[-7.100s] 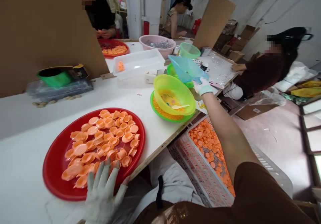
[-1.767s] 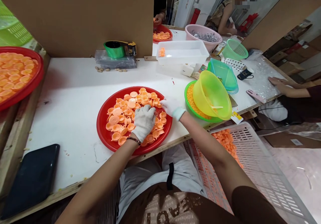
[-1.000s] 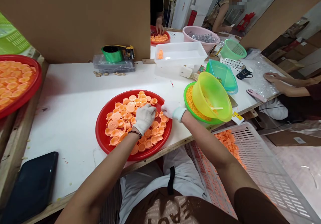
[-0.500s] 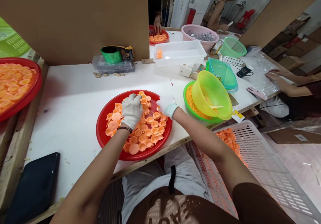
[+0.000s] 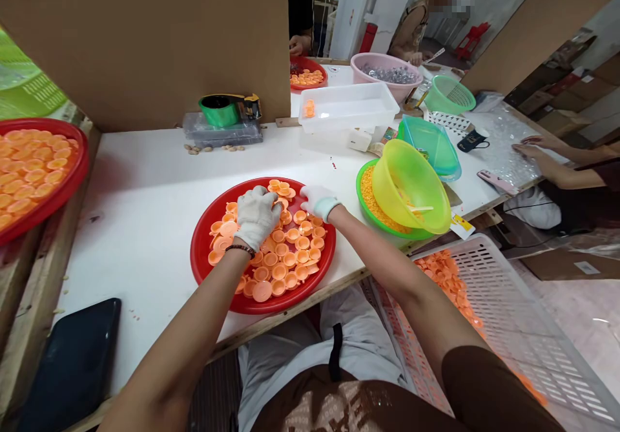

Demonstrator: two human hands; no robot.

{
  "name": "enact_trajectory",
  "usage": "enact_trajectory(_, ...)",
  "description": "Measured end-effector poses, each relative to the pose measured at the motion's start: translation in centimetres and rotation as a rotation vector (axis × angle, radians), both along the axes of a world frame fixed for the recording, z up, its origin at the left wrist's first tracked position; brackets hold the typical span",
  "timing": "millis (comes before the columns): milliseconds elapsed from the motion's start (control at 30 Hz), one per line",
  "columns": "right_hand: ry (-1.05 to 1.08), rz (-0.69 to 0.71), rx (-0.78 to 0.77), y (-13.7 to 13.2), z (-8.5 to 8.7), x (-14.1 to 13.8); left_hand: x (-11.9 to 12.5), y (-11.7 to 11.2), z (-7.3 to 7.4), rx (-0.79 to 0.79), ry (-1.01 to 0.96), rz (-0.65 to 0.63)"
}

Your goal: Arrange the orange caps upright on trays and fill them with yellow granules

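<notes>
A round red tray on the white table holds many small orange plastic cups, cap-like, with thin rims. My left hand, in a white glove, is over the tray's left-centre part with its fingers curled down among the cups; whatever is under the fingertips is hidden. At the tray's upper right edge is my right hand, gloved too, its fingers bent inward toward the cups. I cannot make out what the right fingertips hold, if anything. A gap of red tray floor shows below the right hand.
Right of the tray, a yellow-green basin leans on a green basin of yellow bits. A white crate with orange pieces stands below the table. Another red tray is left, near a black case. Co-workers sit behind and right.
My right hand has shifted slightly left and stays at the tray's upper right edge. My left hand has moved a little over the cups. The view has shifted slightly.
</notes>
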State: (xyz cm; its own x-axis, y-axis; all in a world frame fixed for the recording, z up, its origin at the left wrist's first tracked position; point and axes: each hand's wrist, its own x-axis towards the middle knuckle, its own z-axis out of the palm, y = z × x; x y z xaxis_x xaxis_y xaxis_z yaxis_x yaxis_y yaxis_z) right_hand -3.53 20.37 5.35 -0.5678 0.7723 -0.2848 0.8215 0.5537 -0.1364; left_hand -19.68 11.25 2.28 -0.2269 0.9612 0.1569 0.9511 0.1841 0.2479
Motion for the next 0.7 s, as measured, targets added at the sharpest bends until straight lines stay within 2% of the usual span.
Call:
enact_trajectory(133, 0.0, 0.009, 0.043, -0.3, 0.7, -1.9, 0.6, -0.3, -0.3, 0.006, 0.033, -0.028)
enact_trajectory(233, -0.015, 0.006, 0.043, -0.4, 0.8, -2.8, 0.3, -1.2, -0.3, 0.006, 0.052, 0.007)
enact_trajectory(400, -0.058, 0.01, 0.01, 0.6, 0.9, -1.3, -0.9, -2.4, 0.5, -0.003, 0.069, 0.089)
enact_trajectory(533, -0.071, 0.031, 0.034, 1.0, 1.4, -0.8, -1.4, -1.6, 1.1, -0.034, 0.047, 0.136)
enact_trajectory(700, -0.036, 0.131, 0.119, 0.3, 1.6, -2.3, -1.6, -0.6, 1.9, -0.066, 0.009, 0.143)
